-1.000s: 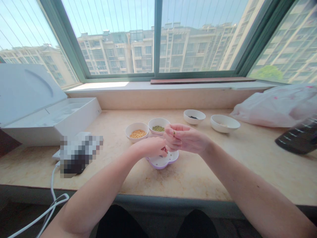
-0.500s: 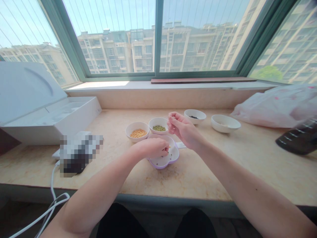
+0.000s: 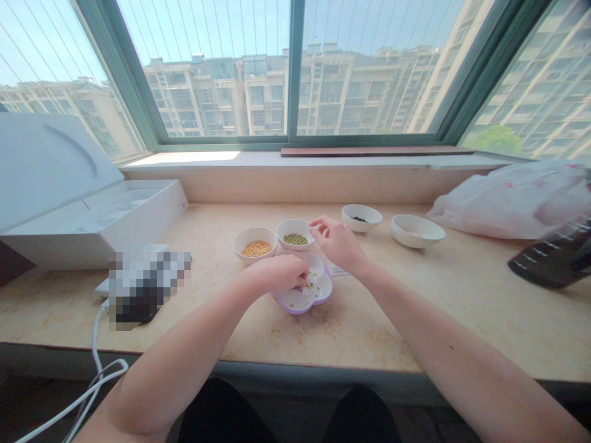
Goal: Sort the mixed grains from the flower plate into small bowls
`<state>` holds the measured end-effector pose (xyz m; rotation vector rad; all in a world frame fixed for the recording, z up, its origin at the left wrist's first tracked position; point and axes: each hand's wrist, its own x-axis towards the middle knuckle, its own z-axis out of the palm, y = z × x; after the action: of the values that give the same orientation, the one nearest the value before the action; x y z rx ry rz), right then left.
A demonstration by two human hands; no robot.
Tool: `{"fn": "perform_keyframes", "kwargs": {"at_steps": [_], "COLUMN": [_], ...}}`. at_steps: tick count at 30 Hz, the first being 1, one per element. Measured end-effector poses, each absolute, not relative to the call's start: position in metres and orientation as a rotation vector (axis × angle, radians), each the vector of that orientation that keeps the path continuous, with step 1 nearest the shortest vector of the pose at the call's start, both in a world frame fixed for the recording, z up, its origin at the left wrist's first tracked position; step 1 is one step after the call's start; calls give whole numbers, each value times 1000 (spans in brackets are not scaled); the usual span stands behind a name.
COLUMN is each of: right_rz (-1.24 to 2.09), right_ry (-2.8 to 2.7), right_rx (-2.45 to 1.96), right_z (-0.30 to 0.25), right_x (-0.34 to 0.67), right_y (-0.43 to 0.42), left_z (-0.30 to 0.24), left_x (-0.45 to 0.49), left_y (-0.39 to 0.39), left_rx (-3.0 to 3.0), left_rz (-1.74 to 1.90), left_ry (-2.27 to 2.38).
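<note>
My left hand [image 3: 287, 272] is over a shallow white dish with a purple rim [image 3: 302, 309], its fingers bent down and pressed together. Whatever they pinch is hidden. Small yellow and dark beans lie scattered in the dish. My right hand [image 3: 339, 243] hovers at the right rim of a white bowl of green beans [image 3: 295, 239], fingers loosely curled and slightly apart, with nothing visible in them. Left of that bowl, a white bowl holds yellow kernels or split beans [image 3: 257, 248].
Behind my right hand stand a white bowl of black beans [image 3: 361, 216] and a white bowl with a few pale pieces [image 3: 418, 232]. A plastic bag [image 3: 508, 200] and a dark object [image 3: 549, 261] lie at right. An open white box [image 3: 143, 215] and a cable [image 3: 96, 369] are at left.
My right hand has lowered slightly toward the green-bean bowl's rim, and its pinched fingers have loosened. My left hand has shifted slightly left over the dish, showing more beans.
</note>
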<state>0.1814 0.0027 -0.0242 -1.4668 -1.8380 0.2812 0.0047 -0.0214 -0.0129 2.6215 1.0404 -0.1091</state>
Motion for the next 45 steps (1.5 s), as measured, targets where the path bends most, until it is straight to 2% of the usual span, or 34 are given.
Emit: {"fn": "perform_keyframes", "kwargs": {"at_steps": [28,38,45], "right_rz": [274,297,446], "right_ry": [-1915,-2021,-2499], "right_rx": [-1458,-1443,-1102], "right_z": [-17,-10,-17], "right_x": [177,179,181], "right_y": [-5,-9,-18], "left_z": [-14,18,19], "left_x": [2,-18,-26], "left_y": [-20,-22,-27], "left_rx": [2597,1622,1446], "left_rz": [52,516,585], "left_ry": [957,411,332]}}
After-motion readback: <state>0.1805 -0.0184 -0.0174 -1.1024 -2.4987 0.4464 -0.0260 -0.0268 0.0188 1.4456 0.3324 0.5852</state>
